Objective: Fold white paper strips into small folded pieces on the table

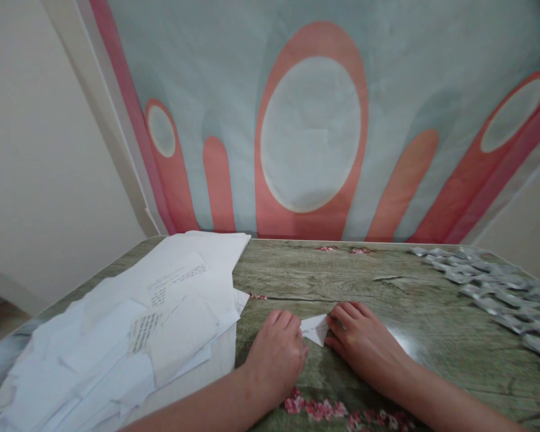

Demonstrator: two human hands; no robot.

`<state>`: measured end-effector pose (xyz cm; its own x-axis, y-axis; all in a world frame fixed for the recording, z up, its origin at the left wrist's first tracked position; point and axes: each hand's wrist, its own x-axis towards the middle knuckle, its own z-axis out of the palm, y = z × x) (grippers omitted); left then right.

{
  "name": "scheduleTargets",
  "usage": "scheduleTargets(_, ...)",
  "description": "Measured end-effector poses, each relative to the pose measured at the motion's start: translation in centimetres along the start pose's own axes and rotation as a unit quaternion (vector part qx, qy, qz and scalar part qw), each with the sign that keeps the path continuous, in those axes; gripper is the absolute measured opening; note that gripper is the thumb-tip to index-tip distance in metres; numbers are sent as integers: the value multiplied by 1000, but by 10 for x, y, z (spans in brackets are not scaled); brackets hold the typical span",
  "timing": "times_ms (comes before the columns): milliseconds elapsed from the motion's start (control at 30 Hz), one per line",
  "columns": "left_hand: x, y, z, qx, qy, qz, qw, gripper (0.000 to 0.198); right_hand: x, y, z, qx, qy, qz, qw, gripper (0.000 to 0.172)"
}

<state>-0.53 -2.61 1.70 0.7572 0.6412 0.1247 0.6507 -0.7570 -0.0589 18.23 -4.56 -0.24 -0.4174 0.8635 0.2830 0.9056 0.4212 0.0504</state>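
Between my two hands is a small folded piece of white paper (pixel 315 329) with a little print on it. Its left end goes under the curled fingers of my left hand (pixel 281 345). On the other side, the fingers and thumb of my right hand (pixel 353 336) pinch its right edge. Both hands rest low over the wood-patterned table. My left fingertips are partly hidden behind the hand.
A large heap of loose white paper sheets (pixel 112 336), some printed, covers the table's left side. Rows of grey folded pieces (pixel 495 288) lie at the right. A patterned curtain (pixel 396 78) hangs behind the wood-grain tabletop (pixel 297 270), which bears pink flower prints.
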Motion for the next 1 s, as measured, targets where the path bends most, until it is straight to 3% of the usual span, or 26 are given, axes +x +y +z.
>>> scheduleTargets(133,-1,-1,1,18,22,19,999,10,-1,5,6,48,25,16,998,8)
scheduleTargets(233,-2,-4,3,17,35,34,999,8,0,14,14,133,45,27,990,19)
scheduleTargets(467,-1,-12,9,-22,50,28,998,11,8,31,31,327,32,93,940,10)
scheduleTargets(600,-1,-16,14,-63,60,17,996,12,10,29,30,340,3,105,934,16)
scheduleTargets(767,2,-23,23,-172,77,-41,981,11,8,26,23,340,-27,105,934,11)
scheduleTargets(1000,5,-28,28,-253,79,-72,962,24,6,21,19,344,-45,129,929,12)
